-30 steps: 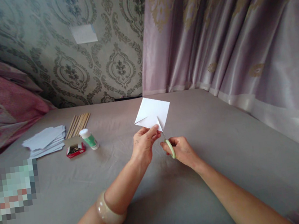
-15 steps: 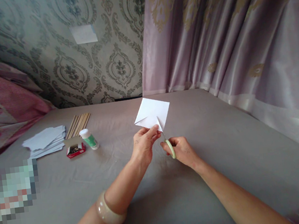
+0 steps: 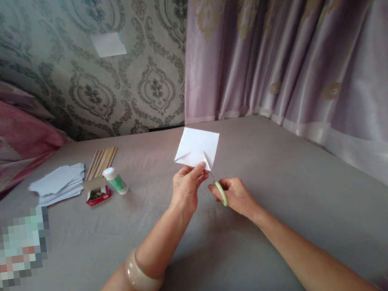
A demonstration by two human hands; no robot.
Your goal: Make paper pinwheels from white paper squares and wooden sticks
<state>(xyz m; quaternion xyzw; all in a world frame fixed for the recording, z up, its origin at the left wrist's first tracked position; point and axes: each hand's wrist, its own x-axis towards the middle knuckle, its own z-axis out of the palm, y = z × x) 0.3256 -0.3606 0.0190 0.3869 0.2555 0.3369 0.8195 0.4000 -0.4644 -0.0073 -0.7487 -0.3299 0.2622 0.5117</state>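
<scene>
Raised over the grey-covered surface is a square white piece of paper (image 3: 199, 144), with a slit near its left corner and another near its lower right. My left hand (image 3: 187, 184) pinches the paper's lower edge, thumb on top. Through the finger loops of scissors with pale green handles (image 3: 222, 194) go the fingers of my right hand (image 3: 234, 195). The blades run up to the paper's bottom corner, right beside my left fingertips. Part of the blades is hidden by the paper, so how far apart they are does not show.
To the left lie a stack of white paper sheets (image 3: 59, 183), several thin wooden sticks (image 3: 101, 162), a small red open box (image 3: 97, 195) with dark bits inside, and a white-and-green glue stick (image 3: 116, 181). A pixelated patch covers the left edge. Curtains (image 3: 274, 50) hang at right.
Almost nothing differs. The paper has shifted very slightly to the left, while both hands and the scissors keep practically the same place.
</scene>
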